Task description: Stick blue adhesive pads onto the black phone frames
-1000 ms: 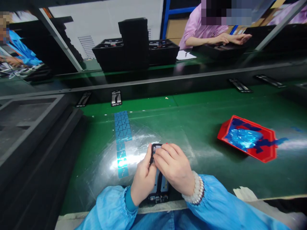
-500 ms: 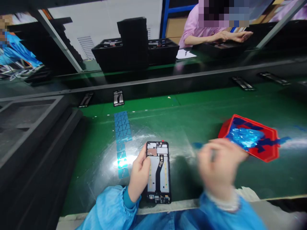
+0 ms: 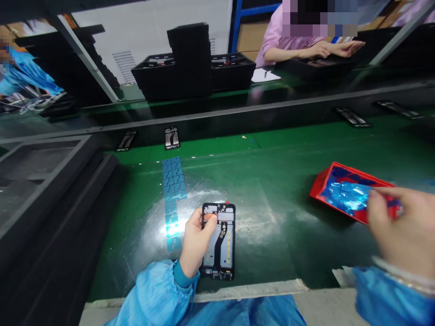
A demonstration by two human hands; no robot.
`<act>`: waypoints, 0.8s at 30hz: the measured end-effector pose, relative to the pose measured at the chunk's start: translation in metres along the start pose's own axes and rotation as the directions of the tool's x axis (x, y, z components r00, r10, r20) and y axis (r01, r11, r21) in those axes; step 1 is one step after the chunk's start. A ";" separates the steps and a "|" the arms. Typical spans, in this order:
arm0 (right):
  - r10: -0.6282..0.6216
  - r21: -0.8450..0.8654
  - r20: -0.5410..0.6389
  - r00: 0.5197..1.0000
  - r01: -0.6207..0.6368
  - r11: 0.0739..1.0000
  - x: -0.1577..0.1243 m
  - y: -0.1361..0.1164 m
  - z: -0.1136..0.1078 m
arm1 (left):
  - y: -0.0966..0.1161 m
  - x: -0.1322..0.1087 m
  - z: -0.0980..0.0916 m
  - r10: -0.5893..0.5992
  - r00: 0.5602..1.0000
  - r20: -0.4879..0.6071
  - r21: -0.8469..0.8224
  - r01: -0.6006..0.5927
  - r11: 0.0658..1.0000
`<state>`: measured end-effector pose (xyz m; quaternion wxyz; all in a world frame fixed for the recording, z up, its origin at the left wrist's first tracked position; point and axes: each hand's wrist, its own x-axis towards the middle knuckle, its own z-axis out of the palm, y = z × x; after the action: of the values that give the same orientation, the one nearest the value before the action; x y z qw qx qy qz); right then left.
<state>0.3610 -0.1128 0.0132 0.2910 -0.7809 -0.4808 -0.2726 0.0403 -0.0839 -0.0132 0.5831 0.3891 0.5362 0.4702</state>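
Observation:
My left hand point(image 3: 199, 237) grips an opened smartphone point(image 3: 222, 253) by its left side, thumb across the upper part of its inner face. A black flex cable point(image 3: 219, 246) runs down the phone's middle, and a small red bit shows at its top edge. Over the right part of a red bin point(image 3: 322, 185) is my right hand point(image 3: 403, 222), thumb and fingers drawn together. Anything between those fingertips is hidden. Crumpled blue film point(image 3: 348, 197) lies in the bin beside them. Left of the phone, a strip of blue stickers point(image 3: 174, 181) is stuck to the green bench.
Several opened phones lie along the bench's back edge, among them one phone point(image 3: 172, 138) behind the stickers. Black trays point(image 3: 61, 158) are stacked at left. Beyond the divider stand black boxes point(image 3: 190, 68), and a co-worker in a pink sleeve point(image 3: 272, 43) handles something there.
My right hand has moved right, from beside the bin to over its right part. The phone in my left hand has shifted slightly left, and my thumb sits higher on it.

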 end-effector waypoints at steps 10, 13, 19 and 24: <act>-0.628 0.674 0.723 0.288 -0.492 0.550 -0.110 -0.156 -0.028 | 0.006 0.000 -0.007 -0.015 0.994 -0.107 -0.041 0.011 0.999; -0.662 0.679 0.702 0.263 -0.525 0.512 -0.102 -0.160 -0.024 | 0.009 0.003 -0.013 -0.001 0.995 -0.099 -0.032 -0.002 0.999; -0.683 0.599 0.704 0.195 -0.679 0.424 -0.084 -0.162 -0.015 | 0.023 0.006 -0.020 0.107 0.994 0.008 -0.018 -0.107 0.994; -0.695 0.671 0.691 0.201 -0.537 0.511 -0.079 -0.153 -0.012 | 0.026 0.007 -0.023 0.108 0.991 0.081 -0.031 -0.106 0.994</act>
<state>0.1889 -0.1117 -0.0051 0.2371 -0.4662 -0.6565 0.5436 0.0137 -0.0719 0.0073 0.5838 0.4285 0.4839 0.4913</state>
